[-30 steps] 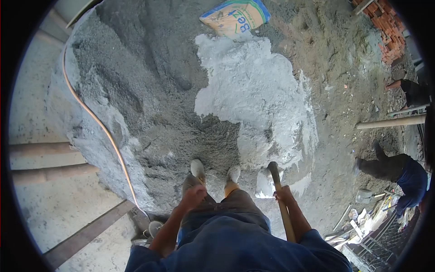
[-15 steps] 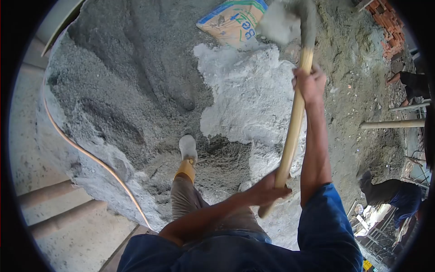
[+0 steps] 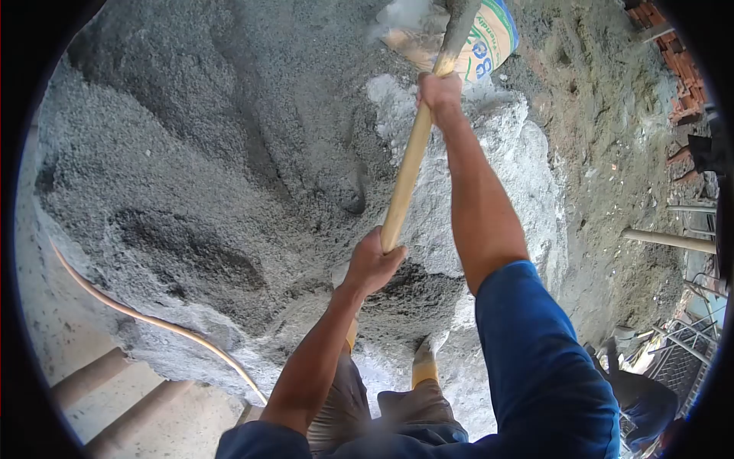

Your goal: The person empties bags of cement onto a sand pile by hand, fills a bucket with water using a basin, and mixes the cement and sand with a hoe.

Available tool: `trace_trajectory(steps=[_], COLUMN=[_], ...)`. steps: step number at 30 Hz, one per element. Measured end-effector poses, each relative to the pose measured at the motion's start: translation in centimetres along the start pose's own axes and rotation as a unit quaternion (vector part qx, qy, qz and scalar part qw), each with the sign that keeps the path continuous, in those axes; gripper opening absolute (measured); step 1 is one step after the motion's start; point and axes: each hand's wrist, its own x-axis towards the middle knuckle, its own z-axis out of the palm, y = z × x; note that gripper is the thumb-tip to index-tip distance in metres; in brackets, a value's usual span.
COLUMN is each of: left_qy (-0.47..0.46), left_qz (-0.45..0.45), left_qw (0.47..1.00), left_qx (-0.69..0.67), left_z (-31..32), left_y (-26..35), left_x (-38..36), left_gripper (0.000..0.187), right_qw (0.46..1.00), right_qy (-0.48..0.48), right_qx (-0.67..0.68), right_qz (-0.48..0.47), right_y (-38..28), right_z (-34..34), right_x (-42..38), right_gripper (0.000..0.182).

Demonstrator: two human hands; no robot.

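Note:
Both hands grip the wooden handle of a shovel (image 3: 407, 168), which slants up and away over the heap. My right hand (image 3: 441, 93) is closed round the upper handle, just below the metal socket. Lower down, my left hand (image 3: 372, 262) is wrapped round the handle's near end. The shovel's blade lies at the top edge, mostly out of view, with pale powder blurred beside it. A printed cement bag (image 3: 493, 42) lies partly behind the socket. Below the bag, light grey powder (image 3: 508, 172) covers part of the darker sandy heap (image 3: 206, 130).
An orange hose (image 3: 172, 327) curves along the heap's left edge, near steps (image 3: 149, 409). Red bricks (image 3: 680, 65) are stacked at upper right. A pole (image 3: 669, 240), metal frames and parts of other people (image 3: 646, 402) show at the right edge.
Both hands have swung the shovel leftward, and its load now blurs as loose powder left of the socket. The view has shifted, and a second boot has come into sight.

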Motion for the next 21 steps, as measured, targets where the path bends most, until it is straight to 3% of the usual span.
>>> trace_trajectory(steps=[3, 5, 7, 11, 12, 15, 18, 21], left_qy=[0.054, 0.109, 0.132, 0.104, 0.137, 0.099, 0.045, 0.049], left_qz=[0.06, 0.089, 0.087, 0.119, 0.179, 0.193, 0.187, 0.152], left_qw=[0.994, 0.987, 0.987, 0.986, 0.972, 0.969, 0.978, 0.982], left_qx=[0.07, 0.08, 0.044, 0.06, 0.065, 0.116, 0.086, 0.105], left_z=[1.9, 3.6, 4.1, 3.8, 4.0, 3.5, 2.1, 1.1], left_y=[-0.7, -3.7, -5.5, -8.1, -7.9, -6.0, -3.4, -4.1], left_x=[-1.2, -0.4, 0.6, 2.3, 2.9, 4.8, 6.6, 4.3], left_gripper=[0.028, 0.027, 0.026, 0.024, 0.024, 0.026, 0.027, 0.024], right_qw=[0.999, 0.995, 0.994, 0.987, 0.982, 0.974, 0.972, 0.987], right_qy=[-0.042, -0.063, -0.07, -0.026, -0.026, 0.027, 0.091, 0.088], right_qx=[-0.028, 0.072, 0.081, 0.118, 0.13, 0.153, 0.129, 0.088], right_qz=[-0.013, -0.026, -0.035, -0.104, -0.136, -0.167, -0.172, -0.102], right_y=[-0.5, 0.4, 0.6, 0.8, 0.0, -3.7, -6.0, -1.0], right_z=[-1.5, -1.5, -1.3, -2.9, -3.4, -6.8, -8.4, -6.4], right_x=[-1.2, -1.5, -1.9, -3.9, -3.7, -4.7, -4.5, -2.4], right_gripper=[0.013, 0.012, 0.011, 0.02, 0.022, 0.023, 0.021, 0.02])
